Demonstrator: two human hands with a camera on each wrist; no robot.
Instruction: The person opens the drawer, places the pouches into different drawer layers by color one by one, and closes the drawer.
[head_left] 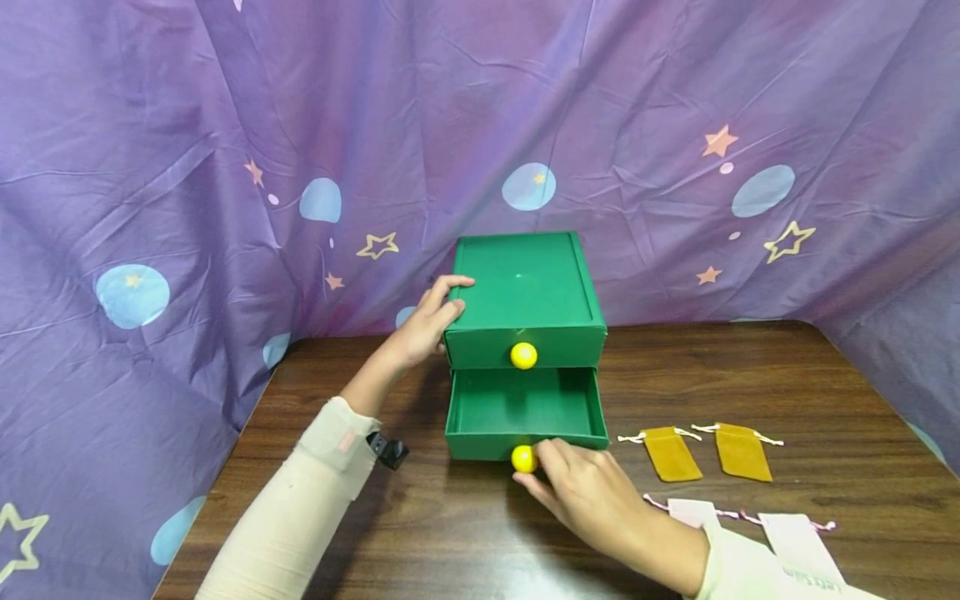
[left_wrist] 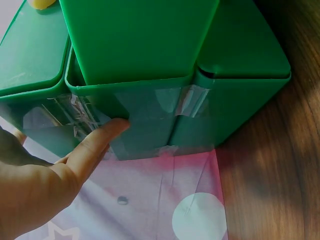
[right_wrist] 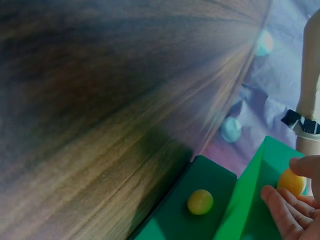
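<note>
A green drawer cabinet (head_left: 517, 283) stands on the table. Its middle drawer (head_left: 528, 404) is pulled out, and the bare inside shows. With thumb and fingers, my right hand (head_left: 592, 500) pinches the round yellow knob (head_left: 523, 459) on that drawer's front; the right wrist view shows this knob (right_wrist: 291, 182) between the fingertips. My left hand (head_left: 423, 329) rests against the cabinet's left side, with fingertips over its top edge. In the left wrist view a straight finger (left_wrist: 100, 142) touches the taped side wall. The top drawer, with its own yellow knob (head_left: 523, 356), is closed.
Right of the cabinet lie two mustard drawstring pouches (head_left: 672, 455) (head_left: 742, 452). Nearer me are two pale pink pouches (head_left: 798, 537) (head_left: 693, 511), partly covered by my right arm. A purple patterned cloth (head_left: 637, 108) hangs behind the wooden table (head_left: 442, 533).
</note>
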